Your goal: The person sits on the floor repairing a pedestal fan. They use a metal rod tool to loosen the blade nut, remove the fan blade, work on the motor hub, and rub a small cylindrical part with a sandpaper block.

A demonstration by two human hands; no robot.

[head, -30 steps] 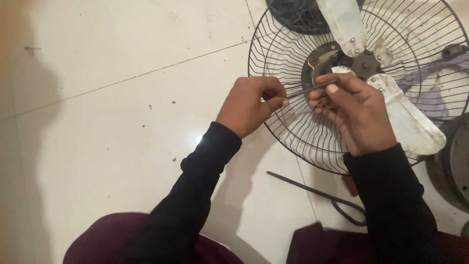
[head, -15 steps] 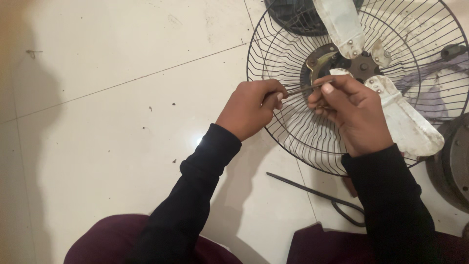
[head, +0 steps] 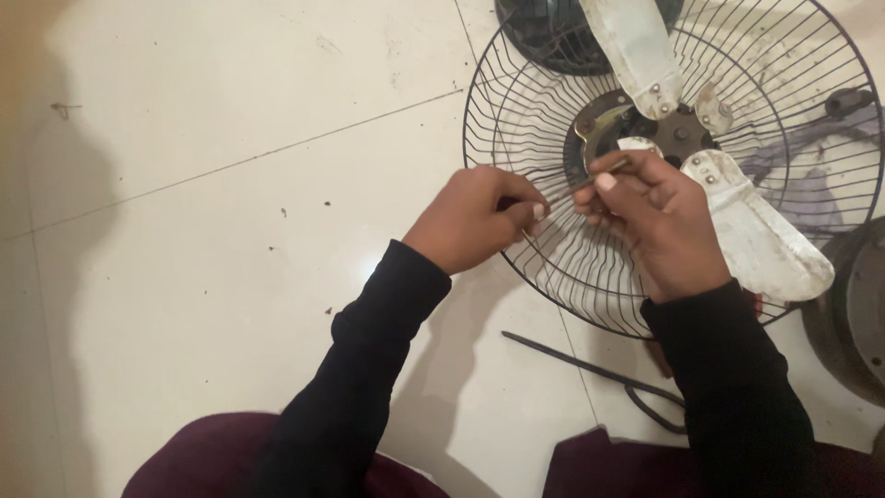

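Head view, looking down at a pale tiled floor (head: pixel 184 231) crossed by thin grout lines. Left hand (head: pixel 470 219) curled into a loose fist, thumb and forefinger pinched on the near end of a thin dark metal rod (head: pixel 564 194). Right hand (head: pixel 659 226) just beside it, fingers bent and closed round the rod's far end, thumb pressed on top. Rod held roughly level between the two hands, directly over the near rim area of a round black wire fan guard (head: pixel 516 120) lying flat on the floor. Inside the guard, dirty white plastic fan blades (head: pixel 761 240) fixed by small screws to a dark metal hub (head: pixel 678 129), one blade reaching up to the top edge, another stretching down to the right past the right wrist. Black long sleeves on both forearms, dark maroon trousers at the bottom edge. On the tiles between the knees, a long slim dark tool with a looped handle (head: pixel 608 378), well apart from both hands. At the right edge, part of a round grey metal housing (head: pixel 857 314). At the top, a dark round grille part (head: pixel 544 32) partly behind the guard.
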